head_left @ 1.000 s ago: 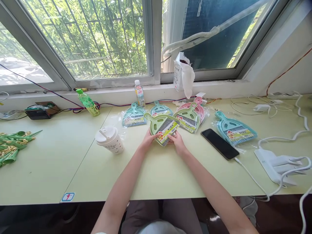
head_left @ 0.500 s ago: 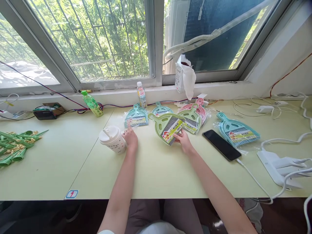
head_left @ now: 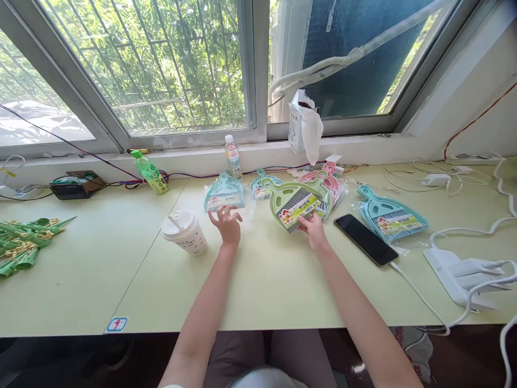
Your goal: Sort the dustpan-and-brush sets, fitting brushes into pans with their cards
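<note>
My right hand (head_left: 314,230) grips the lower edge of a green mini dustpan and brush set (head_left: 291,207) with a yellow label, its handle pointing up and left. Behind it, and partly hidden, lie another green set (head_left: 321,188) and a pink one (head_left: 330,180). My left hand (head_left: 228,225) is held over the table with fingers curved and apart. A faint clear plastic film (head_left: 249,214) shows beside it; I cannot tell whether they touch. Just beyond that hand lies a pale blue bagged set (head_left: 224,193). Left of it stands a white lidded cup (head_left: 184,233).
Another blue set (head_left: 262,183) lies at the back, and one more blue set (head_left: 393,216) to the right. A black phone (head_left: 365,240) and a white power strip (head_left: 452,277) with cables lie right. Bottles (head_left: 150,172) stand by the window; green plastic pieces (head_left: 28,245) lie left.
My left hand has moved right, away from the cup, and its fingers have spread. My right hand has shifted the green dustpan set slightly right and turned it. The view has shifted slightly.
</note>
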Demonstrator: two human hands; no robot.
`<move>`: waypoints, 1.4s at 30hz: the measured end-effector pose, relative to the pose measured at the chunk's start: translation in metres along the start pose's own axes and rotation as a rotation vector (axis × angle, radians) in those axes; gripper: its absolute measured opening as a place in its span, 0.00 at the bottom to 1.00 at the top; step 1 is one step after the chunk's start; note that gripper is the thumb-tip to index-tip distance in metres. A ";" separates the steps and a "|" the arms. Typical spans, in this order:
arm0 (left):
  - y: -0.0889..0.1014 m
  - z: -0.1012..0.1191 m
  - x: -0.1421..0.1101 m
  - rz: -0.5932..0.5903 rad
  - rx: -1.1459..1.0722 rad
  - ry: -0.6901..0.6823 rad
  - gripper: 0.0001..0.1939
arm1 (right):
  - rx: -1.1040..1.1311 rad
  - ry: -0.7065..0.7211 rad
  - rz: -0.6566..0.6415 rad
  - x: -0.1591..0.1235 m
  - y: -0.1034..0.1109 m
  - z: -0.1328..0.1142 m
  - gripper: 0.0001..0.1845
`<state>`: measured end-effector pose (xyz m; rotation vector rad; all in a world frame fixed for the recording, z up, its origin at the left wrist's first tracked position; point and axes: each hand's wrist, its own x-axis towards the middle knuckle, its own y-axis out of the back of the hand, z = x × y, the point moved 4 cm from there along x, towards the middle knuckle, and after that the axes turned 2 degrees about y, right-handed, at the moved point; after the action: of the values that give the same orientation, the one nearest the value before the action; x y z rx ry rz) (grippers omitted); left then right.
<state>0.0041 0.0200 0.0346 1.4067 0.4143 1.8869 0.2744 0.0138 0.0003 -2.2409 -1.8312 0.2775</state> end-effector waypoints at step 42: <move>-0.026 -0.006 0.001 -0.206 -0.220 0.085 0.21 | -0.119 -0.199 -0.237 -0.014 -0.027 0.015 0.24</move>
<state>0.0081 0.0393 0.0164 1.1004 0.3651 1.7691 0.2423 0.0061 -0.0060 -2.1066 -2.2491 0.3674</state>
